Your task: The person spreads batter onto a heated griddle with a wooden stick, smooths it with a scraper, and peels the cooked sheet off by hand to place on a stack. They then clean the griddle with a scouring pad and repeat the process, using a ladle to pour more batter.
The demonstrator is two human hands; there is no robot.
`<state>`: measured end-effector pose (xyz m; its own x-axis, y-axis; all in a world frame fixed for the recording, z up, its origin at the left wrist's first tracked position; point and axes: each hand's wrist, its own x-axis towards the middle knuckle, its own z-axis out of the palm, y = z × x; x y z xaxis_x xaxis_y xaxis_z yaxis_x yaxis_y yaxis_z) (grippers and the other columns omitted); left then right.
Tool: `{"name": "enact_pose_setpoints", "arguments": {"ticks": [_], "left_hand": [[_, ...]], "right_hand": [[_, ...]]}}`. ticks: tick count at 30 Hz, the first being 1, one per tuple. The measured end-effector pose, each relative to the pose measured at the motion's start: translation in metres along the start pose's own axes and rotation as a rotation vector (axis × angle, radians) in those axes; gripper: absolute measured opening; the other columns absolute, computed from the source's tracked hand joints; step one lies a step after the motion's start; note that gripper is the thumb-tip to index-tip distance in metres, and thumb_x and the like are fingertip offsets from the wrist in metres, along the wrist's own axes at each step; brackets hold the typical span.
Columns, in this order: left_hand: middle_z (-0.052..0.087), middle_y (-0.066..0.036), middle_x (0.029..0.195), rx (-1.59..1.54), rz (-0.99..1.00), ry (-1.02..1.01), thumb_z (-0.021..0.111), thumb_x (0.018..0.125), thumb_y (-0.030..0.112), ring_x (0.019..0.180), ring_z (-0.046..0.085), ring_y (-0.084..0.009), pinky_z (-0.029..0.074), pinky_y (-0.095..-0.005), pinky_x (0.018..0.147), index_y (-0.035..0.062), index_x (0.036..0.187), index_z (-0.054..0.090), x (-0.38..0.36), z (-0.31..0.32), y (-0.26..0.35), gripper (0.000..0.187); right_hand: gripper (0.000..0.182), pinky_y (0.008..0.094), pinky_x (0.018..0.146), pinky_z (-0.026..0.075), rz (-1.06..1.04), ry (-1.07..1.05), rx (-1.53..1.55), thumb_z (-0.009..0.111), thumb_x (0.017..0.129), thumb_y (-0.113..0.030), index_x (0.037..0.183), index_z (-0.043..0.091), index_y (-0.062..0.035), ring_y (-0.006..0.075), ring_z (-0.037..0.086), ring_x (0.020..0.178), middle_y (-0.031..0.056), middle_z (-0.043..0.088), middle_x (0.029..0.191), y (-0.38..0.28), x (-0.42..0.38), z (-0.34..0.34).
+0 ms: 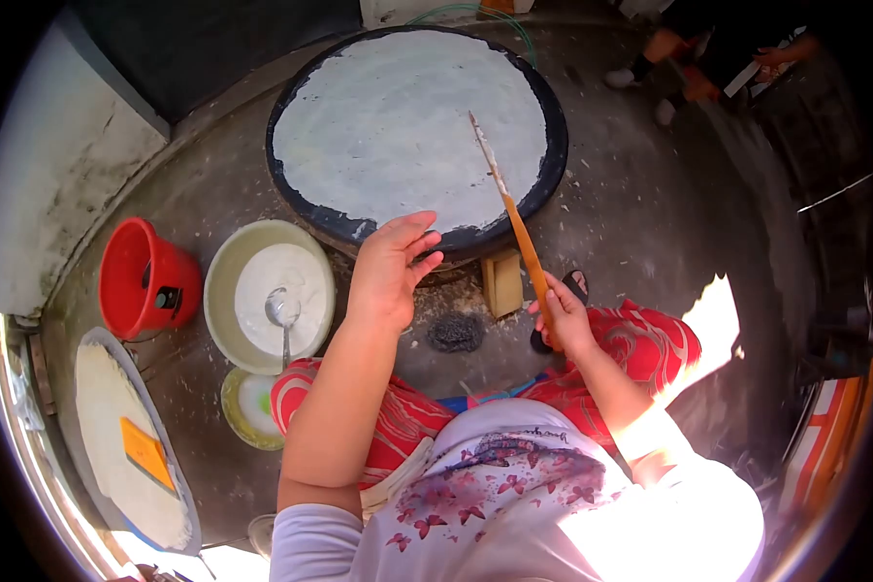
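Note:
A large round black griddle (559, 145) carries a thin, wide layer of white batter (407, 116). My right hand (565, 318) is closed round the lower end of a long flat wooden stick (526, 242), whose thin, batter-smeared tip lies over the right part of the white layer. Near the griddle's front edge is my left hand (398, 262), its fingers apart and nothing in it. To the left, a pale basin (218, 320) holds white batter with a metal ladle (279, 308) in it.
A red bucket (126, 291), a small greenish bowl (235, 427) and a round tray (189, 504) with a white sheet and an orange scraper (147, 456) are at the left. A wooden block (501, 283) stands below the griddle. Another person (698, 78) is at the upper right.

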<state>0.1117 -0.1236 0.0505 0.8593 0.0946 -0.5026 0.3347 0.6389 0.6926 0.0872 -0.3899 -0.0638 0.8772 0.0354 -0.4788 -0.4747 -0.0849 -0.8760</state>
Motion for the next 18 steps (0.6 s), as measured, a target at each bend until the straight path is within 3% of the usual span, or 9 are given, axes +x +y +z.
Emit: {"name": "enact_pose_setpoints", "arguments": {"ticks": [3, 5, 6, 10, 12, 13, 15, 16, 18], "left_hand": [[0.057, -0.011, 0.106, 0.011, -0.002, 0.008, 0.053, 0.081, 0.01, 0.094, 0.055, -0.0218, 0.046, -0.0338, 0.081, 0.0, 0.102, 0.056, 0.0, 0.001, -0.002, 0.023], [0.058, -0.011, 0.106, 0.017, -0.002, 0.01, 0.054, 0.081, 0.01, 0.094, 0.055, -0.0219, 0.046, -0.0339, 0.081, 0.0, 0.102, 0.056, 0.001, 0.0, -0.005, 0.023], [0.058, -0.011, 0.105, 0.017, -0.006, 0.008, 0.054, 0.081, 0.011, 0.094, 0.055, -0.0218, 0.046, -0.0341, 0.081, 0.0, 0.101, 0.056, 0.002, -0.001, -0.006, 0.023], [0.057, -0.011, 0.105, 0.013, -0.007, -0.003, 0.055, 0.08, 0.011, 0.094, 0.055, -0.0219, 0.046, -0.0344, 0.081, 0.0, 0.101, 0.056, 0.004, -0.003, -0.007, 0.024], [0.057, -0.011, 0.105, 0.014, -0.011, 0.004, 0.055, 0.08, 0.012, 0.094, 0.055, -0.022, 0.046, -0.0343, 0.08, -0.0002, 0.102, 0.056, 0.004, -0.003, -0.007, 0.024], [0.057, -0.011, 0.105, 0.012, -0.014, 0.01, 0.055, 0.081, 0.012, 0.094, 0.054, -0.0221, 0.046, -0.0342, 0.08, -0.0003, 0.102, 0.056, 0.005, -0.003, -0.007, 0.025], [0.057, -0.011, 0.105, 0.011, -0.012, 0.012, 0.055, 0.081, 0.012, 0.094, 0.054, -0.0223, 0.046, -0.0342, 0.08, -0.0004, 0.103, 0.055, 0.004, -0.002, -0.006, 0.026], [0.057, -0.011, 0.106, 0.012, -0.012, 0.017, 0.055, 0.081, 0.012, 0.094, 0.054, -0.0225, 0.046, -0.0343, 0.08, -0.0006, 0.104, 0.055, 0.003, -0.003, -0.006, 0.026], [0.057, -0.011, 0.106, 0.006, -0.011, 0.001, 0.055, 0.081, 0.011, 0.095, 0.054, -0.0225, 0.046, -0.0344, 0.08, -0.0007, 0.105, 0.055, 0.0, -0.002, -0.005, 0.027]], "right_hand": [[0.039, 0.0198, 0.044, 0.039, -0.047, 0.004, -0.103, 0.036, 0.095, -0.015, 0.134, 0.037, -0.0157, 0.0073, 0.046, 0.05, 0.0027, 0.056, 0.075, 0.017, 0.004, 0.005], [0.042, 0.0273, 0.049, 0.043, -0.456, 0.019, -0.565, 0.042, 0.093, -0.014, 0.134, 0.037, -0.0156, 0.0152, 0.052, 0.054, 0.0071, 0.058, 0.076, 0.032, 0.018, 0.008], [0.048, 0.0347, 0.056, 0.045, -0.679, 0.112, -0.954, 0.049, 0.088, -0.011, 0.134, 0.036, -0.0128, 0.0278, 0.057, 0.063, 0.0157, 0.058, 0.078, 0.007, 0.009, 0.019], [0.05, 0.039, 0.063, 0.044, -0.507, 0.135, -1.098, 0.052, 0.085, -0.011, 0.133, 0.038, -0.0113, 0.0379, 0.055, 0.073, 0.0232, 0.056, 0.081, -0.008, 0.014, 0.048], [0.049, 0.0322, 0.056, 0.043, -0.665, 0.076, -0.99, 0.051, 0.087, -0.013, 0.134, 0.037, -0.0119, 0.0267, 0.056, 0.062, 0.0152, 0.056, 0.076, 0.002, 0.021, 0.051], [0.049, 0.0322, 0.056, 0.043, -0.667, 0.079, -0.992, 0.051, 0.087, -0.013, 0.134, 0.037, -0.0119, 0.0267, 0.056, 0.062, 0.0152, 0.056, 0.076, 0.006, 0.019, 0.049], [0.047, 0.0239, 0.046, 0.037, -0.388, -0.15, -0.471, 0.047, 0.091, -0.015, 0.136, 0.034, -0.0176, 0.012, 0.045, 0.051, 0.0028, 0.05, 0.072, 0.014, 0.011, 0.044], [0.047, 0.0239, 0.046, 0.037, -0.391, -0.149, -0.472, 0.047, 0.091, -0.015, 0.136, 0.034, -0.0176, 0.012, 0.045, 0.051, 0.0028, 0.05, 0.072, 0.007, 0.008, 0.037], [0.044, 0.0164, 0.042, 0.028, 0.112, -0.075, 0.078, 0.04, 0.094, -0.016, 0.137, 0.032, -0.023, 0.0031, 0.032, 0.049, -0.0043, 0.042, 0.071, -0.015, -0.002, 0.017]]}}
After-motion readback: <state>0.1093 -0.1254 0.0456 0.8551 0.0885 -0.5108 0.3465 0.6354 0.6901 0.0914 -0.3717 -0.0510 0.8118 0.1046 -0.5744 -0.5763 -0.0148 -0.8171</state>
